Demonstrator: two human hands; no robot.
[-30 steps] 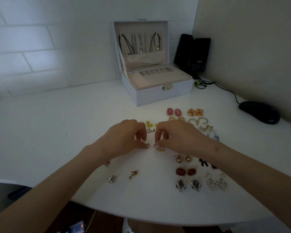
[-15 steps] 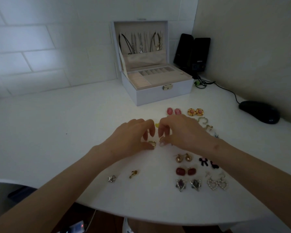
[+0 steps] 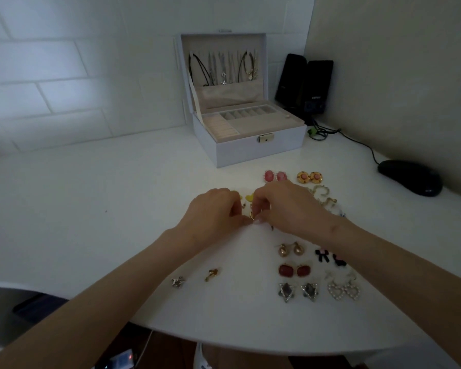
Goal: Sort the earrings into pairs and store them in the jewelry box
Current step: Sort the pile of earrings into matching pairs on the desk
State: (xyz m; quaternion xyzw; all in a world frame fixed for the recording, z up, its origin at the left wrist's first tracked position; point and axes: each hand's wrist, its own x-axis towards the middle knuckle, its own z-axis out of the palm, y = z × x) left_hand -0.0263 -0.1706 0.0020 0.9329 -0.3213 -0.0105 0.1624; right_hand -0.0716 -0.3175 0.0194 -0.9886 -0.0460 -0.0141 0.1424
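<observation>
My left hand and my right hand meet at mid-table, fingertips together, pinching a small gold earring between them. A yellow heart earring peeks out just behind the fingers. Paired earrings lie to the right: pink ovals, gold-pink rounds, gold balls, red squares, silver stars, pearl hearts, black bows. A lone silver star earring and a lone gold earring lie near the front. The white jewelry box stands open at the back.
Two black speakers stand right of the box, with a cable running to a black mouse at the far right. The white table's curved front edge is close to me. Tiled wall behind.
Both hands have shifted slightly away from me and to the right, drawing together over the small gold earring; the right hand now covers more of the gold chain-like earrings behind it.
</observation>
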